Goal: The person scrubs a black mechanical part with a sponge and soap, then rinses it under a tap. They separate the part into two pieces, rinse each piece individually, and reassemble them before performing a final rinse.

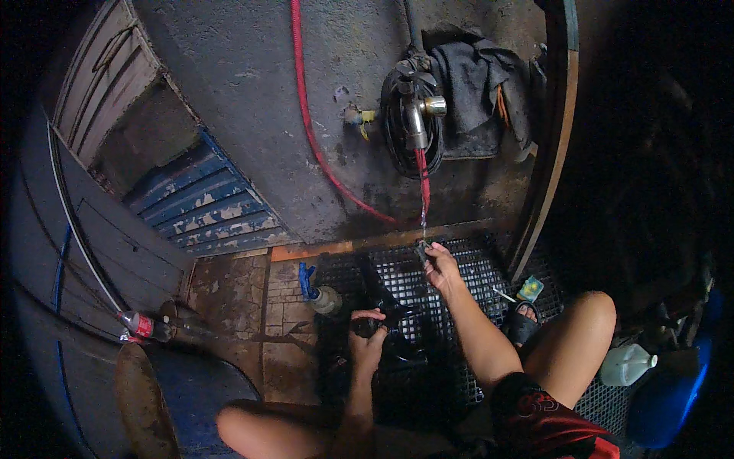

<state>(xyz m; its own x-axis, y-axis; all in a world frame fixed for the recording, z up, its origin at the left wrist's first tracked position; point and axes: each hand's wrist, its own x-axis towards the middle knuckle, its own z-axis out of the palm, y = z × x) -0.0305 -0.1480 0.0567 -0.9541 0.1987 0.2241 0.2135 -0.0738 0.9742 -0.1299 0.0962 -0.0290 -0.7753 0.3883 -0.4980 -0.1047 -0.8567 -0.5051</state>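
Observation:
Thin water runs from the metal tap (414, 126) on the wall, down by a red strip tied at its spout. Under that stream my right hand (441, 268) pinches a small dark grey piece (422, 251), whose kind I cannot make out. My left hand (367, 342) is closed round part of a black, wet-looking mechanical part (400, 317) low over the black grid mat (482, 268). Much of that part blends into the dark mat, so its full shape is hidden. Left of it stands a squat, pale bottle with a blue spray head (308, 281).
A red hose (304, 107) hangs down the wall, and a dark cloth (478, 96) hangs beside the tap. At right are a yellow-green sponge (530, 288), a whitish jug (627, 365) and a wooden post (556, 161). A red-labelled plastic bottle (145, 327) lies at left.

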